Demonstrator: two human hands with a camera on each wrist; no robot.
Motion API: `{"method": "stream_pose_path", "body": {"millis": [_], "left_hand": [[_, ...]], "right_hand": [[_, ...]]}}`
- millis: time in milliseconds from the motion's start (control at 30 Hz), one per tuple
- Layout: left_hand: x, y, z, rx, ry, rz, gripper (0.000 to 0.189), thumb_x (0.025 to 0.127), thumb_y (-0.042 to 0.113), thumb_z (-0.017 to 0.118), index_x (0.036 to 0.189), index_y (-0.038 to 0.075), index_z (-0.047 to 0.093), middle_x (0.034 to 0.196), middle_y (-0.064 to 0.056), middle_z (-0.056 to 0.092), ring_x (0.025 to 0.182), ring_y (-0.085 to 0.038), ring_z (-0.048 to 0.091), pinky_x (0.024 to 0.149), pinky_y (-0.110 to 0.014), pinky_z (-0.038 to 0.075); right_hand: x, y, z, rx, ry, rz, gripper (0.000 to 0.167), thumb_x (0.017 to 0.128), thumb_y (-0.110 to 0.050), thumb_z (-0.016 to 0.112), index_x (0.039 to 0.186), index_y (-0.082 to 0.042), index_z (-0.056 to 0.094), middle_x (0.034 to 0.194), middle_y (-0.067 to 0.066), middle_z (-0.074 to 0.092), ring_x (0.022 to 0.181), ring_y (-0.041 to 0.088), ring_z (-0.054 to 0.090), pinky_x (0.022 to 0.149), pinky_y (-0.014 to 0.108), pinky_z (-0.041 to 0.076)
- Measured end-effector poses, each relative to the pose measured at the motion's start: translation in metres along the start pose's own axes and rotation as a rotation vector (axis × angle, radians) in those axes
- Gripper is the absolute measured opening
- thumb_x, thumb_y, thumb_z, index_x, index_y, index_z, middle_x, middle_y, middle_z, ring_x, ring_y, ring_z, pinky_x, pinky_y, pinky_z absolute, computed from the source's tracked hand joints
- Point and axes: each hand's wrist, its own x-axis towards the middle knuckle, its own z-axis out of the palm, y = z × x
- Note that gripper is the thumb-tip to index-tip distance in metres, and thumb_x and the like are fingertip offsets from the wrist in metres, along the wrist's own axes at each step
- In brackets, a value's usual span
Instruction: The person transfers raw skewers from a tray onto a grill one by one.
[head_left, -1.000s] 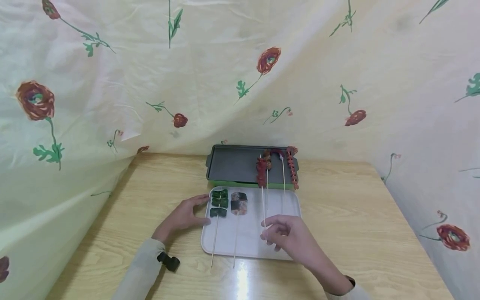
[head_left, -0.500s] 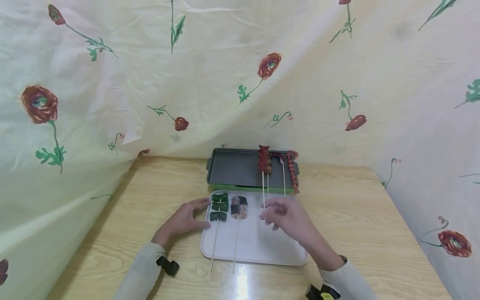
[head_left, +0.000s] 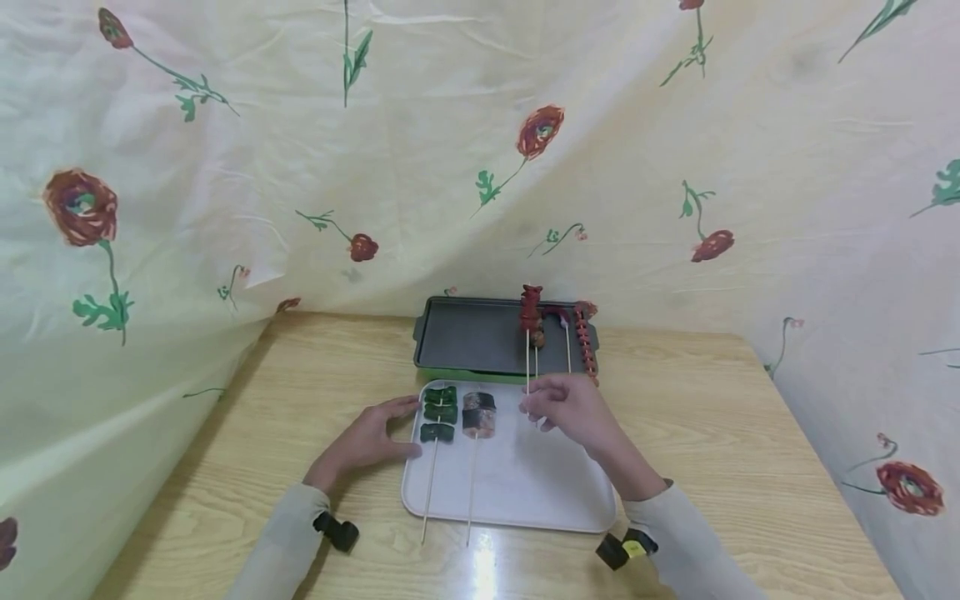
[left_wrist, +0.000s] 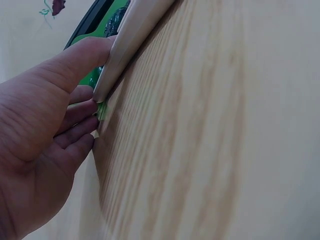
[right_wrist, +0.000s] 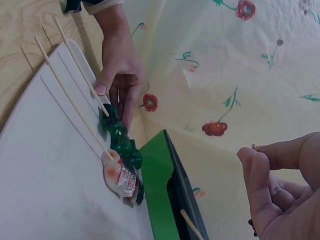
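My right hand (head_left: 573, 412) pinches the lower stick of a skewer of red meat (head_left: 530, 308) between thumb and fingertips. The red pieces overlap the right part of the grill pan (head_left: 465, 333) in the head view. In the right wrist view only the stick's end (right_wrist: 254, 147) shows at the fingertips. My left hand (head_left: 371, 437) rests at the left edge of a white tray (head_left: 540, 500), thumb and fingers spread along its rim (left_wrist: 130, 45). On the tray's left side lie a skewer of dark green vegetable pieces (head_left: 439, 412) and one of pinkish pieces with dark skin (head_left: 478, 417).
At the right end of the pan lie a brown meat skewer (head_left: 537, 340), a curled purplish one (head_left: 557, 312) and a long red one (head_left: 586, 342). The pan's green base (right_wrist: 159, 175) stands against the tray's far edge. Flowered cloth (head_left: 420, 167) hangs behind the wooden table (head_left: 712, 433).
My right hand has moved forward, bringing the red skewer from over the pan's front edge to farther over the pan, and slightly right. The left hand stays at the tray's edge.
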Motion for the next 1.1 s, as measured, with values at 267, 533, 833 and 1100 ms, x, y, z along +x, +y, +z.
{"method": "stream_pose_path", "body": {"millis": [267, 533, 833, 1100], "left_hand": [[0.000, 0.000, 0.000, -0.003, 0.003, 0.000, 0.081, 0.080, 0.042, 0.087, 0.149, 0.016, 0.054, 0.159, -0.004, 0.045, 0.149, -0.031, 0.037, 0.122, -0.051, 0.033], [0.000, 0.001, 0.001, -0.007, 0.001, -0.005, 0.080, 0.080, 0.041, 0.087, 0.149, 0.016, 0.054, 0.159, -0.003, 0.045, 0.149, -0.030, 0.037, 0.122, -0.050, 0.034], [0.001, 0.000, 0.001, 0.003, -0.002, -0.016, 0.080, 0.080, 0.041, 0.087, 0.149, 0.018, 0.054, 0.159, -0.001, 0.045, 0.150, -0.027, 0.036, 0.123, -0.048, 0.033], [0.000, 0.001, 0.000, 0.006, -0.001, -0.004, 0.079, 0.081, 0.039, 0.087, 0.149, 0.015, 0.054, 0.159, -0.005, 0.045, 0.149, -0.031, 0.037, 0.122, -0.050, 0.033]], "right_hand": [[0.011, 0.008, 0.003, 0.025, -0.003, 0.034, 0.022, 0.096, -0.006, 0.068, 0.114, 0.007, 0.071, 0.096, 0.014, 0.077, 0.079, 0.017, 0.070, 0.068, 0.030, 0.063], [0.024, 0.019, 0.003, 0.041, -0.017, 0.056, 0.022, 0.095, -0.004, 0.068, 0.113, 0.006, 0.071, 0.095, 0.014, 0.077, 0.080, 0.018, 0.070, 0.075, 0.045, 0.065], [0.034, 0.025, 0.003, 0.044, -0.031, 0.088, 0.021, 0.095, -0.005, 0.068, 0.112, 0.008, 0.071, 0.093, 0.013, 0.076, 0.078, 0.016, 0.068, 0.073, 0.043, 0.065], [0.038, 0.027, 0.005, 0.054, -0.035, 0.127, 0.025, 0.096, -0.007, 0.068, 0.115, 0.009, 0.070, 0.092, 0.011, 0.075, 0.080, 0.016, 0.068, 0.071, 0.036, 0.064]]}}
